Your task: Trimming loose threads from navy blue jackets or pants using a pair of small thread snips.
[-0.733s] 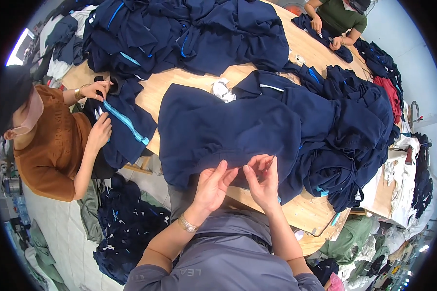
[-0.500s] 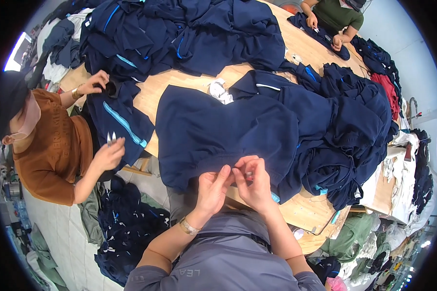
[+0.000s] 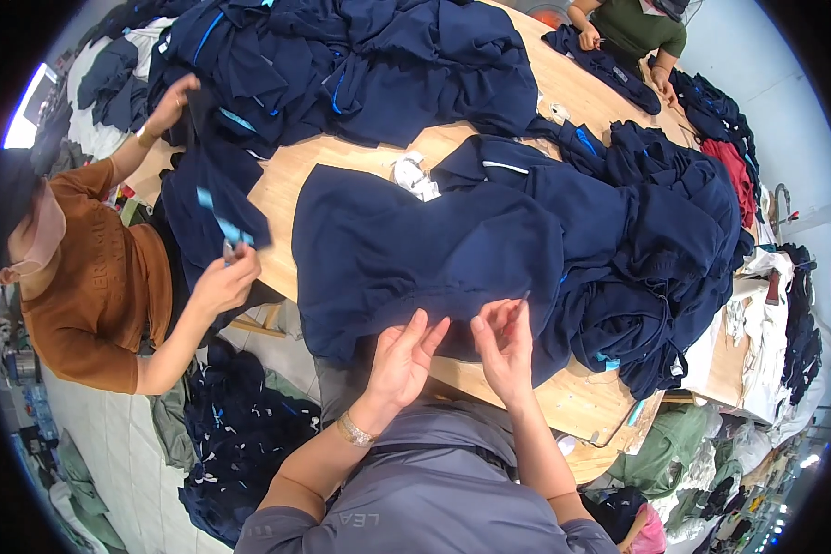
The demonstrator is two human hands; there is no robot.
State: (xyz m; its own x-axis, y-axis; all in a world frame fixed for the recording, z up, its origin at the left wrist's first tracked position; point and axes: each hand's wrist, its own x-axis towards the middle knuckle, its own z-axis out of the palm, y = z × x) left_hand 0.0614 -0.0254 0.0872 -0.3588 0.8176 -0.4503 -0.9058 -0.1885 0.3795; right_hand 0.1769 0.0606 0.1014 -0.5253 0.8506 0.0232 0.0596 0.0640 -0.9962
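A dark navy garment [image 3: 425, 231] lies spread on the wooden table in front of me, its gathered edge nearest my body. Over that edge is my left hand [image 3: 403, 362], thumb and fingers apart, nothing visible in them. To its right, a short gap away, my right hand [image 3: 505, 349] is raised with curled fingers. A small thin tip shows above its fingertips; what it belongs to is too small to make out. The garment lies beneath both hands, and neither hand clearly grips the cloth.
A heap of navy garments [image 3: 656, 231] fills the right side; another pile [image 3: 360, 74] lies across the back. A white crumpled item [image 3: 415, 175] sits behind my garment. At left, a co-worker in brown [image 3: 102, 268] handles navy cloth with light-blue trim. Another person [image 3: 632, 37] works at far right.
My hands have moved apart, the right one shifting right with its fingers higher. The co-worker at left has raised one hand and lifted the navy cloth.
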